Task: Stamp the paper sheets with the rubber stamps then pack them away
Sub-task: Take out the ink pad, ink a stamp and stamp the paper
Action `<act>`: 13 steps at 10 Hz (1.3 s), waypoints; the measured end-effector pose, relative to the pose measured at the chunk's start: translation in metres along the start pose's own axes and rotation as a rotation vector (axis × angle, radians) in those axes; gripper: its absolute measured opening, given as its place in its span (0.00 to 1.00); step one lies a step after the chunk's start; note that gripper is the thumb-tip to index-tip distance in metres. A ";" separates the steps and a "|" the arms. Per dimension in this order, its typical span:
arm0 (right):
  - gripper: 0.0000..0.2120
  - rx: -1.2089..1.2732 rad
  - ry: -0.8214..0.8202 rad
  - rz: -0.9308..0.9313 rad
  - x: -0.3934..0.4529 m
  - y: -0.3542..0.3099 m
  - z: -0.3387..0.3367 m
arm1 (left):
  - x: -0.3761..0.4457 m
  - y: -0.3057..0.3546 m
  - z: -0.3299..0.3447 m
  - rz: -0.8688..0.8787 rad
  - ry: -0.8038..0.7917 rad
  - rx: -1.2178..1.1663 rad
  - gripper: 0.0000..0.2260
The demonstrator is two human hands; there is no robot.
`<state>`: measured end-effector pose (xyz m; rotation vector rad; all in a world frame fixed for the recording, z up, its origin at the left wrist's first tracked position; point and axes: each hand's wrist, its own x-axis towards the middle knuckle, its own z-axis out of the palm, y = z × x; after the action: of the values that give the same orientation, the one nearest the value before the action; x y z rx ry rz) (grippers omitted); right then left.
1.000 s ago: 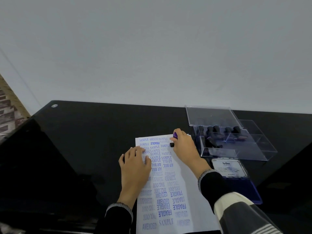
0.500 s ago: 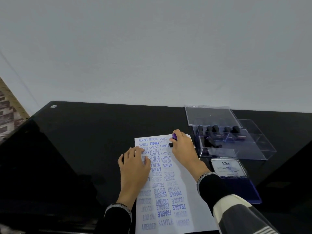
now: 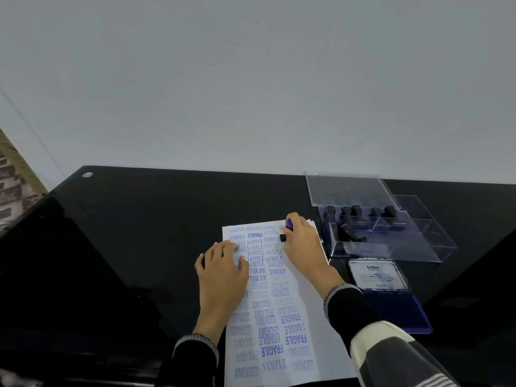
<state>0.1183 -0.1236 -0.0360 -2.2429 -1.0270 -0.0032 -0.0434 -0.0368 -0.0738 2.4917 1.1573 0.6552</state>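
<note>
Nearby: open stamp case (image 3: 418, 241) w/ stamps (image 3: 351, 212), ink pad (image 3: 402, 311) beside paper (image 3: 307, 317).

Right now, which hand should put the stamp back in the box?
The right hand: it already grips the stamp, and the clear box sits on its side. The left hand lies flat, holding the paper.

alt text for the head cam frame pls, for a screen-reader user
The right hand presses a rubber stamp onto the far end of a paper sheet covered in blue imprints, while the left hand lies flat on the sheet. To the right on the black table sit an open clear case of stamps and an open blue ink pad.
</note>
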 end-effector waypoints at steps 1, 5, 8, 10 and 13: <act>0.09 0.014 0.010 0.004 0.000 0.000 0.000 | 0.000 0.000 0.000 0.000 -0.005 -0.002 0.13; 0.09 -0.034 -0.009 -0.011 0.002 -0.003 -0.001 | 0.000 0.000 -0.001 -0.006 -0.006 -0.019 0.13; 0.09 -0.025 -0.026 -0.001 0.007 -0.002 0.000 | 0.001 0.000 0.000 -0.011 -0.023 -0.005 0.14; 0.09 -0.019 -0.030 0.001 0.007 -0.003 0.000 | 0.001 -0.001 0.001 -0.010 -0.017 -0.007 0.13; 0.07 0.031 0.042 -0.020 -0.009 -0.001 0.001 | 0.000 0.000 -0.001 0.000 -0.015 -0.011 0.14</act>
<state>0.1111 -0.1288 -0.0390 -2.1959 -1.0199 -0.0423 -0.0440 -0.0366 -0.0735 2.4836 1.1448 0.6405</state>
